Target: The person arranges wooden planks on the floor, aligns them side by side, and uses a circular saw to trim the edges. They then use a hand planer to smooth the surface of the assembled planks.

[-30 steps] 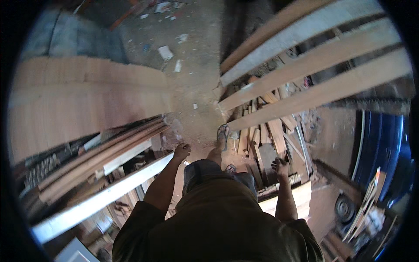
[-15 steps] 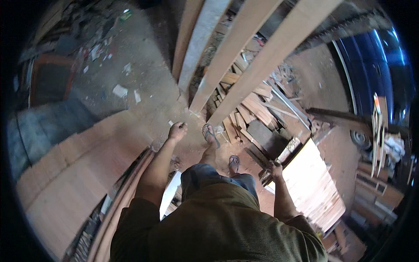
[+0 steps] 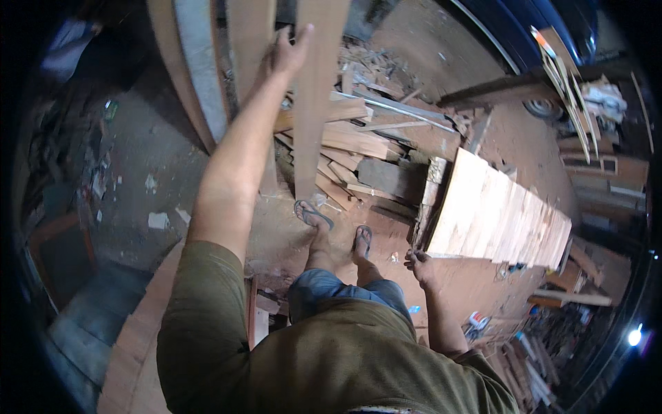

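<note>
My left arm reaches up and forward to several tall planks standing on end. My left hand (image 3: 291,54) is at the edge of the nearest wooden plank (image 3: 314,110), its thumb across the face and its fingers bent round the edge. Beside that stand another brown plank (image 3: 248,41) and a greyish one (image 3: 200,62). Low at my right side, my right hand (image 3: 420,268) has its fingers curled; whether anything is in them is hidden. It is close to the near corner of a stack of pale boards (image 3: 496,214).
Loose wood offcuts (image 3: 352,141) lie behind the planks, ahead of my sandalled feet. A dark, rough timber (image 3: 431,196) borders the pale stack. A blue vehicle (image 3: 524,27) stands far right. Wide brown boards (image 3: 141,331) lie at the lower left, and scrap wood (image 3: 531,366) at the lower right.
My left hand has risen from low beside my leg to the nearest standing plank. The view has turned right, so the planks appear further left. My right hand stays low beside the pale stack.
</note>
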The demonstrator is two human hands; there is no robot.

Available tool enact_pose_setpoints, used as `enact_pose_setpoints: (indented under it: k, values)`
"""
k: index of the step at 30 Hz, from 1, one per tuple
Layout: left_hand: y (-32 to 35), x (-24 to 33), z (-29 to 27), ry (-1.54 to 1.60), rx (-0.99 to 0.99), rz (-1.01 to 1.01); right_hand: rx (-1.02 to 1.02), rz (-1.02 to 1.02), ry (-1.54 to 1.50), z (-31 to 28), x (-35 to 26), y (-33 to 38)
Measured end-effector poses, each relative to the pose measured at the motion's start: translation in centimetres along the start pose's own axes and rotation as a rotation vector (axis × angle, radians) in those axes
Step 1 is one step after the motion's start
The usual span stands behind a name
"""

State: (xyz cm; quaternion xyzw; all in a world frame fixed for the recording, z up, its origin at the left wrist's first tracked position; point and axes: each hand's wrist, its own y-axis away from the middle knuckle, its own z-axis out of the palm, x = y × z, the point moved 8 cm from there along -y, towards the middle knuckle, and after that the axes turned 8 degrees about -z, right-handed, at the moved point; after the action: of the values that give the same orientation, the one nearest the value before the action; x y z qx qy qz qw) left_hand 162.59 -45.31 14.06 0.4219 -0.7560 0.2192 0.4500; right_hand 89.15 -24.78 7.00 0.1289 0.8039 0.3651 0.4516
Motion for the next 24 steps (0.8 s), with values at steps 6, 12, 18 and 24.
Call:
enact_pose_setpoints:
  k: [6,12,18,24]
  values:
    - [-4.3,-0.9,6.7,0.015,-0.398,0.007,0.161,0.119,0.0,-5.1,8.2,6.0]
    - [-4.4,-2.7,7.4,0.448,-0.261,-0.146,0.309,0.179,-0.008,-9.3,14.5,11.3]
    - [-4.1,-1.9,7.5,0.377,-0.305,-0.247,0.312,0.246,-0.062,-9.9,22.5,13.1]
    - [-6.7,0.1,2.7,-0.057,-0.328,0.034,0.398,0.142,-0.118,-12.2,27.0,12.5]
